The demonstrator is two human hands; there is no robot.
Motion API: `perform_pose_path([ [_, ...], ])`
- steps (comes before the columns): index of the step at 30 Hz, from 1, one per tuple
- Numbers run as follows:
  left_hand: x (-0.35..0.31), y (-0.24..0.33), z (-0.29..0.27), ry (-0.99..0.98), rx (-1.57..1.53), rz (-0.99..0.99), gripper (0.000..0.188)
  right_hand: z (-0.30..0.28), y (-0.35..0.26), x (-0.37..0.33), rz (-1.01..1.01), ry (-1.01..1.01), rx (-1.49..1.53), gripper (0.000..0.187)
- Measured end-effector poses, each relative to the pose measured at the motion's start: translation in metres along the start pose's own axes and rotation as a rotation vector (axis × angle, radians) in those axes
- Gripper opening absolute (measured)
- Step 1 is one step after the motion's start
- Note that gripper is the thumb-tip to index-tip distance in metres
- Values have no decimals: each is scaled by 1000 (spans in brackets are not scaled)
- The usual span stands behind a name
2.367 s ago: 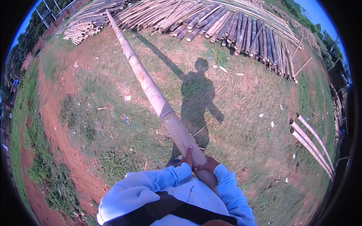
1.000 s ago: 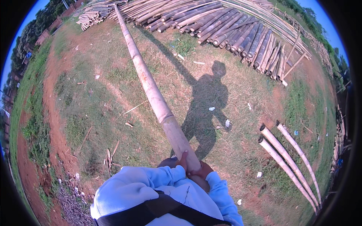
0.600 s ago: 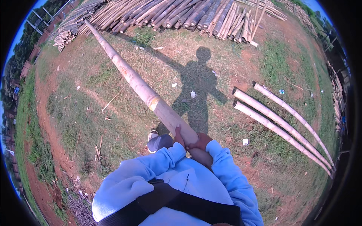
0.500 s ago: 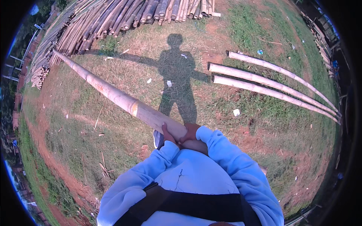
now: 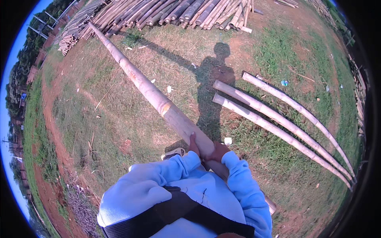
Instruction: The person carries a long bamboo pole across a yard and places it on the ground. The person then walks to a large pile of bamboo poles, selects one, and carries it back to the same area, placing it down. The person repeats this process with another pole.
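Note:
A long, thick bamboo pole slants across my body, its thin end pointing to the far left. My left hand wraps the pole's near side, thumb lying along the top. Close beside it, my right hand grips the pole from the right, its fingers partly hidden underneath. Behind my hands the thick part passes beneath my right arm, and an end shows past my right side. To the right, three pale bamboo poles lie side by side on the grass, apart from the held one.
A large stack of bamboo poles lies at the far side, cut ends facing me. A smaller bundle sits at the far left. Grass and red soil carry litter scraps. My shoe shows beside my left hand.
My view and body have turned left. In the picture, the held pole slants more steeply and the three ground poles sit lower. Both hands keep their hold.

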State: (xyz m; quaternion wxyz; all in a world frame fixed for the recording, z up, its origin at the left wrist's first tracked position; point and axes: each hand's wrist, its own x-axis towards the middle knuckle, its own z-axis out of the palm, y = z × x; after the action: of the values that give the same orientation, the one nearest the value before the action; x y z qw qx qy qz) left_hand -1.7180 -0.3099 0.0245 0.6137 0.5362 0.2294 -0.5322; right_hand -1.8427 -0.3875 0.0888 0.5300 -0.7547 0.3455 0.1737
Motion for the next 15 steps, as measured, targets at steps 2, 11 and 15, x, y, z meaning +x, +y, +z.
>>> perform_pose_path([
  [2, -17, -48, 33, -45, 20, -17, 85, -7, 40, -34, 30, -12, -48, 90],
  [11, -59, -220, 95, 35, 14, 62, 71, -59, 180, -156, 46, 10, 1, 92],
  [15, -79, -304, 142, -40, -60, 70, 72, -88, 239, -215, 61, 119, -144, 88],
])
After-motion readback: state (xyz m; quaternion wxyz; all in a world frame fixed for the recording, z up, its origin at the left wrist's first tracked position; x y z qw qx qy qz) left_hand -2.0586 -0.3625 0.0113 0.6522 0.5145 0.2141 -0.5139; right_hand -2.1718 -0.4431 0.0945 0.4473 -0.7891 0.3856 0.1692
